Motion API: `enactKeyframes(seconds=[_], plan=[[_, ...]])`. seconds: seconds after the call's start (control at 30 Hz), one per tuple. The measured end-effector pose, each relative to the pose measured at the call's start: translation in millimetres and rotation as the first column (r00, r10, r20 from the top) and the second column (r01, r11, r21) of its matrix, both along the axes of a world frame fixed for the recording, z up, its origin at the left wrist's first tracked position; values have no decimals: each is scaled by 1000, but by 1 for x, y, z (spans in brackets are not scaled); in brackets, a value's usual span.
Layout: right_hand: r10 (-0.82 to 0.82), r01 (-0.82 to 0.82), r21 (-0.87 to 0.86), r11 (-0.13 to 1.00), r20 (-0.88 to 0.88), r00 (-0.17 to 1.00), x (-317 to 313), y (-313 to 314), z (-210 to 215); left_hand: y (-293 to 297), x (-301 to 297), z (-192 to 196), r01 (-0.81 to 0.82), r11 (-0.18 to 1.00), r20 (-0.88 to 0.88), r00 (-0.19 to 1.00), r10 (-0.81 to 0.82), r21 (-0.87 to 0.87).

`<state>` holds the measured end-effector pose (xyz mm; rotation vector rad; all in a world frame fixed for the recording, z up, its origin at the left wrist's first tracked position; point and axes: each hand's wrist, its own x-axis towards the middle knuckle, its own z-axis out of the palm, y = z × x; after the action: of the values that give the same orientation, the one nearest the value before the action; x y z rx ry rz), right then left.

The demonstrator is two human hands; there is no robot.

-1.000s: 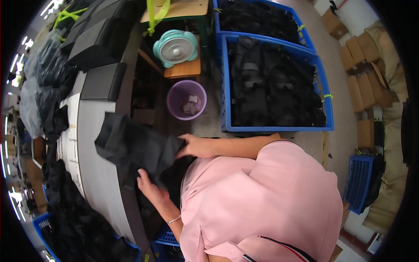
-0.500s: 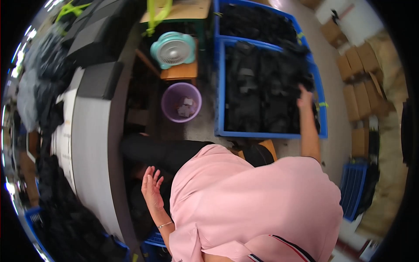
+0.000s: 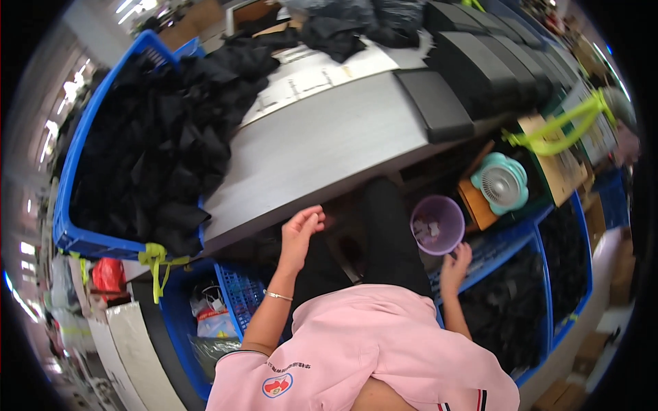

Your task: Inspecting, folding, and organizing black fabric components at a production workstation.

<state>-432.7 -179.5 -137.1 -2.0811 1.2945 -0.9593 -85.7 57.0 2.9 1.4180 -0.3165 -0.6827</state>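
Note:
My left hand (image 3: pixel 301 231) hovers in front of the grey worktable's edge, above my lap, its fingers loosely bent with nothing seen in them. My right hand (image 3: pixel 454 268) is raised beside the purple bin (image 3: pixel 458 229), its fingers apart and empty. Close under it lies the rim of a blue crate (image 3: pixel 497 257), which holds black pieces (image 3: pixel 507 301). On the grey worktable (image 3: pixel 322 137) a large blue crate (image 3: pixel 75 171) is heaped with black fabric pieces (image 3: pixel 151 151). Several black padded blocks (image 3: pixel 473 65) are stacked at the table's right end.
A teal fan (image 3: pixel 502 182) stands on a wooden stool (image 3: pixel 476 205) beyond the bin, which holds paper scraps. At lower left, a blue crate (image 3: pixel 181 322) contains plastic bags. Yellow-green straps (image 3: pixel 562 130) hang at the right. Cardboard boxes (image 3: pixel 565 394) stand on the far right floor.
My view and body have turned left, from the crates of black pieces toward the worktable. My right hand has come away from the black pieces, and my left hand is now before the table.

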Motion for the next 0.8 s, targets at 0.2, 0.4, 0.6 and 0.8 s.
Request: enactKeyframes(seconds=[0.2,0.4,0.6,0.8], plan=[[530,-544,-167,822,-126,839,182,38,92,-4,144,23,-294,949,689,711,138,114],[595,-681,-243,691,-344,727,203,41,89,-62,271,36,-465,858,937,347,-50,218],[581,-661,-176,729,-349,735,208,42,85,-81,336,25,-628,719,941,319,-109,296],[586,-625,-134,769,-241,773,218,41,92,-75,241,39,-492,837,967,192,-166,242]])
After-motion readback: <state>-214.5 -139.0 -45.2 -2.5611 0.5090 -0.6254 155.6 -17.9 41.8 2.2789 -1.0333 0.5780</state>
